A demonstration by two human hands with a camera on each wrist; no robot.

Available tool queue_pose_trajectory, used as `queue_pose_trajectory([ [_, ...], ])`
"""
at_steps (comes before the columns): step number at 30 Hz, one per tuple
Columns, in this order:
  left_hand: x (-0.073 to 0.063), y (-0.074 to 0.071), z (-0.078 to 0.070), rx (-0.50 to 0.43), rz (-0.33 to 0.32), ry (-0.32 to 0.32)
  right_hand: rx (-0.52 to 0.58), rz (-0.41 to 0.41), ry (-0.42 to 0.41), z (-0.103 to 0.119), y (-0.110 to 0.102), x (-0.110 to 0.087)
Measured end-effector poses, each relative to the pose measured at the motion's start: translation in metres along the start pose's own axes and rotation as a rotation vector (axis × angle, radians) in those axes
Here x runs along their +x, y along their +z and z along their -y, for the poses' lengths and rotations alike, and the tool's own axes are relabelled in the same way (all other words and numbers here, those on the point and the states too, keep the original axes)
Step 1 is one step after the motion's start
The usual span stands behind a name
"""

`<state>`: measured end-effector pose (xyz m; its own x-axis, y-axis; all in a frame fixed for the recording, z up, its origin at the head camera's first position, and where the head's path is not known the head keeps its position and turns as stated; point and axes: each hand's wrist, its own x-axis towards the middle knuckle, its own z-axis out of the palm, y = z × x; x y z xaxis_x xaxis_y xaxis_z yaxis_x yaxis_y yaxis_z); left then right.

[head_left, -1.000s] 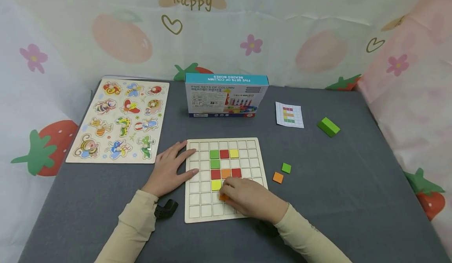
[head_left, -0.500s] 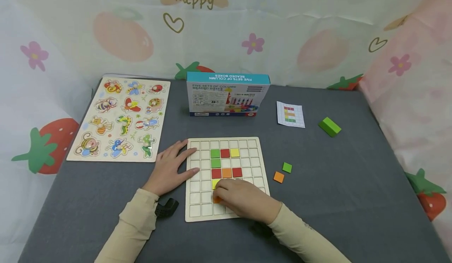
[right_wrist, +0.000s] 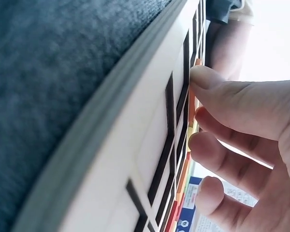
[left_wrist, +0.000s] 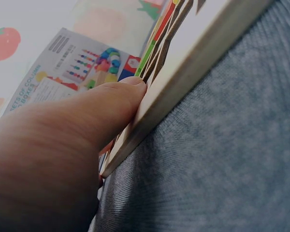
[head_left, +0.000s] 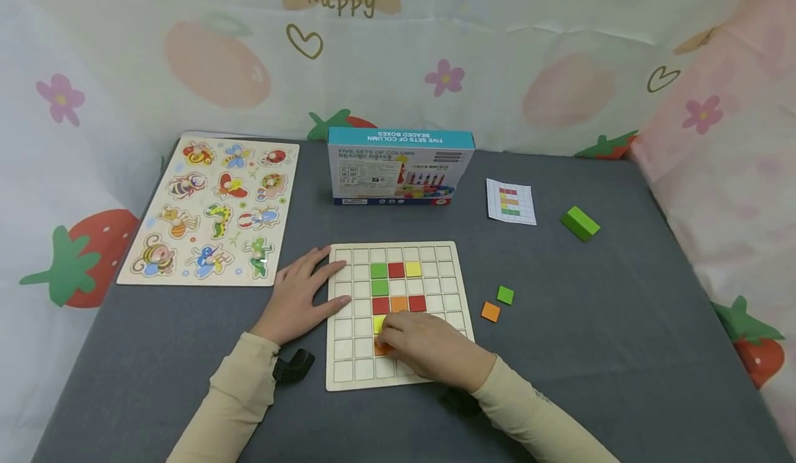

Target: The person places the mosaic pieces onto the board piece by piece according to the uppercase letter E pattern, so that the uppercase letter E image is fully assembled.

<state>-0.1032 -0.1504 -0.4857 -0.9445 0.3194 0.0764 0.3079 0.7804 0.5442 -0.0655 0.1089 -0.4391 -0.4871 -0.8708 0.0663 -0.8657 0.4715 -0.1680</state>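
A pale wooden grid board (head_left: pixel 343 370) lies on the grey table. My left hand (head_left: pixel 296 302) rests across its left edge with fingers spread and straight; in the left wrist view the thumb (left_wrist: pixel 113 99) presses on the rim. My right hand (head_left: pixel 435 347) bends over the lower middle of the board. Its thumb and fingertips pinch a small orange square tile (head_left: pixel 381 350) at a cell just below a yellow tile (head_left: pixel 378 324). In the right wrist view the thumb tip touches that tile, low at the grid. Green, red, yellow and orange tiles sit in cells farther up.
Right of the board lie a loose orange tile (head_left: pixel 490 312) and a green tile (head_left: pixel 506 295). Behind them are a printed pattern card (head_left: pixel 526 204) and a green block (head_left: pixel 581 223). A toy box (head_left: pixel 363 166) stands behind the board; an insect puzzle (head_left: pixel 205 231) lies left.
My right hand has shifted left with the orange tile, from beside the column to the cell under the yellow tile. The left hand has stayed on the board's edge.
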Motion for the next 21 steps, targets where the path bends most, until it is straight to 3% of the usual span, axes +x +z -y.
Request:
queue_pose_trajectory([
  [7, -0.001, 0.000, 0.000, 0.000, -0.002, 0.003, 0.008, 0.007, -0.004, -0.001, -0.001, -0.001],
  [11, -0.001, 0.000, -0.001, -0.002, 0.001, 0.000, 0.071, 0.019, 0.014, -0.008, -0.011, -0.004],
  [15, 0.000, 0.000, 0.000, 0.000, 0.010, -0.005, 0.069, -0.036, 0.103, -0.028, -0.029, -0.018],
  [19, -0.001, 0.000, 0.000, -0.008, 0.004, -0.005, 0.016, -0.082, 0.258, -0.052, -0.045, -0.042],
  [21, -0.001, 0.000, 0.000, -0.010, -0.002, -0.002, 0.005, -0.067, 0.358, -0.062, -0.050, -0.057],
])
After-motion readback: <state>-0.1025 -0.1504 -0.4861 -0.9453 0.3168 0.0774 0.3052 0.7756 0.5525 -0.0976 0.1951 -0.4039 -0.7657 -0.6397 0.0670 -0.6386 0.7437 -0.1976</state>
